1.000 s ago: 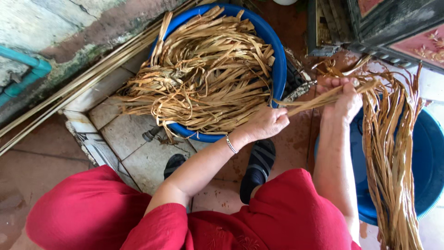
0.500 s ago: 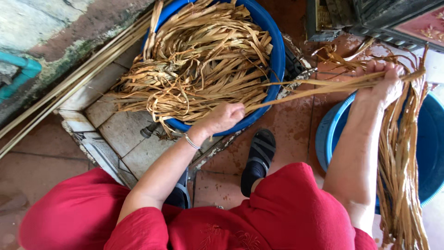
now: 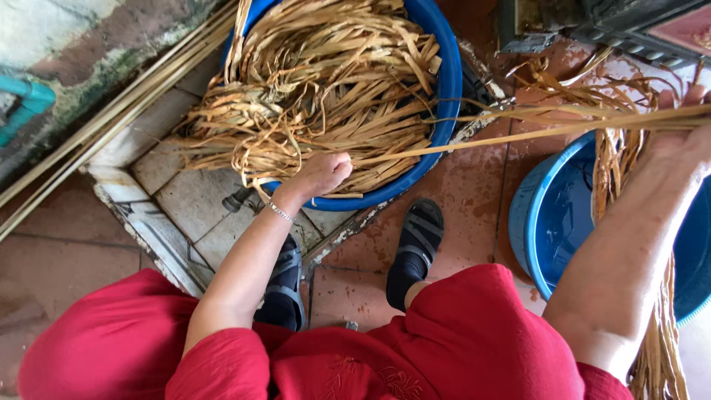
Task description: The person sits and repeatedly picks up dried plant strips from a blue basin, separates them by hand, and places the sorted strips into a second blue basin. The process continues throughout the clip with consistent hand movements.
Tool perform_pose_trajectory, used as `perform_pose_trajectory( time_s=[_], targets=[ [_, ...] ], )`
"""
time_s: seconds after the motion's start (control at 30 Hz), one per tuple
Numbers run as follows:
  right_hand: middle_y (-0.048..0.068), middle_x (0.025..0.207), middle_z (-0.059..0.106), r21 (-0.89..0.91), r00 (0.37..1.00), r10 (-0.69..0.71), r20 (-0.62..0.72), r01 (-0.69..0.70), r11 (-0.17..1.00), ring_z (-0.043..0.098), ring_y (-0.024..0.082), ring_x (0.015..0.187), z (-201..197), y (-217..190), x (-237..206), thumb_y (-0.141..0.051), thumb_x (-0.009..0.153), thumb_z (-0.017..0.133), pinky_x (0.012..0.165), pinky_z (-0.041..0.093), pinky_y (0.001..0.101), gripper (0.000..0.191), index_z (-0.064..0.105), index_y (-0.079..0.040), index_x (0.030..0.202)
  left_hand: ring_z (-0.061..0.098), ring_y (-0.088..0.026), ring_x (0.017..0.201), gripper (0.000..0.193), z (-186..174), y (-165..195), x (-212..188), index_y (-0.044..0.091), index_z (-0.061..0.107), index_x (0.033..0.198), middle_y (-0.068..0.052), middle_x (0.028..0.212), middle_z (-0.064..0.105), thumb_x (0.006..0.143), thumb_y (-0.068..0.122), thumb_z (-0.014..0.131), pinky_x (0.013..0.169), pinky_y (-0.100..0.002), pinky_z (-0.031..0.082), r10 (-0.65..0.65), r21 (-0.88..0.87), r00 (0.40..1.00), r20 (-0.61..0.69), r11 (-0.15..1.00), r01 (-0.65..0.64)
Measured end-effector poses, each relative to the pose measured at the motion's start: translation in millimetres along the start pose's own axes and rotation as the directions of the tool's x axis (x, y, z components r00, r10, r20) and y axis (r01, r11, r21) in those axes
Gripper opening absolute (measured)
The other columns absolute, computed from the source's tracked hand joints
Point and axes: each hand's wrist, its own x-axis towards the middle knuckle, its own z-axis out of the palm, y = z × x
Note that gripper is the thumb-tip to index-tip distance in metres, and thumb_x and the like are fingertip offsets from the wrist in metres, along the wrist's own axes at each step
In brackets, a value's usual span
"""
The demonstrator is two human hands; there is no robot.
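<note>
Terracotta floor tiles [image 3: 459, 200], wet | mossy wall [image 3: 81, 74] | white tiled ledge [image 3: 185, 200]

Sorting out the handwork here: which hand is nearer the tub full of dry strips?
Left. The left hand rests at the full tub's near rim; the right hand is off over the other tub.

head camera looks steeply down, close above.

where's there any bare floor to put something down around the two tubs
Bare reddish floor lies between the heaped blue tub and the second blue tub, though a stretched strip crosses above it. Pale tiles left of the left hand are free. It is crowded by the sandalled feet and under the right hand, where strips hang.
</note>
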Motion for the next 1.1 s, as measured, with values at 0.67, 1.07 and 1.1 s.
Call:
perform_pose_trajectory(
  time_s=[0.67, 1.07, 1.1],
  targets=[
    [-0.002, 0.082, 0.054, -0.448, 0.804, 0.109, 0.585, 0.208, 0.870, 0.045, 0.009, 0.059, 96.4, 88.7, -239.5, -0.016, 0.106, 0.068, 0.048, 0.041, 0.0276, 0.017, 0.066, -0.008, 0.120, 0.071, -0.025, 0.069, 0.013, 46.3, 5.7, 36.4, 0.007, 0.080, 0.096, -0.015, 0.086, 0.077, 0.093, 0.018, 0.074, 0.062, -0.038, 0.056, 0.171, 0.060, 0.906, -0.388, 0.985, -0.160],
    [0.002, 0.084, 0.076, -0.614, 0.689, 0.426, 0.587, 0.035, 0.789, 0.062, 0.009, 0.057, 119.2, 103.8, -300.2, -0.016, 0.103, 0.058, 0.048, 0.052, 0.0252, 0.019, 0.073, -0.004, 0.102, 0.075, -0.011, 0.065, 0.021, -13.5, 162.2, 65.6, 0.003, 0.072, 0.109, -0.007, 0.080, 0.077, 0.104, 0.017, 0.057, 0.056, -0.024, 0.064, 0.249, -0.529, 0.939, -0.237, 0.778, -0.340],
    [0.000, 0.081, 0.073, -0.621, 0.723, 0.422, 0.547, 0.013, 0.784, 0.058, 0.007, 0.057, 118.9, 103.1, -297.5, -0.017, 0.105, 0.059, 0.049, 0.047, 0.0228, 0.019, 0.074, -0.005, 0.104, 0.075, -0.010, 0.063, 0.022, -15.8, 168.7, 67.7, 0.003, 0.072, 0.107, -0.005, 0.078, 0.076, 0.104, 0.018, 0.056, 0.055, -0.024, 0.064, 0.236, -0.584, 0.953, -0.189, 0.753, -0.302]
  ],
)
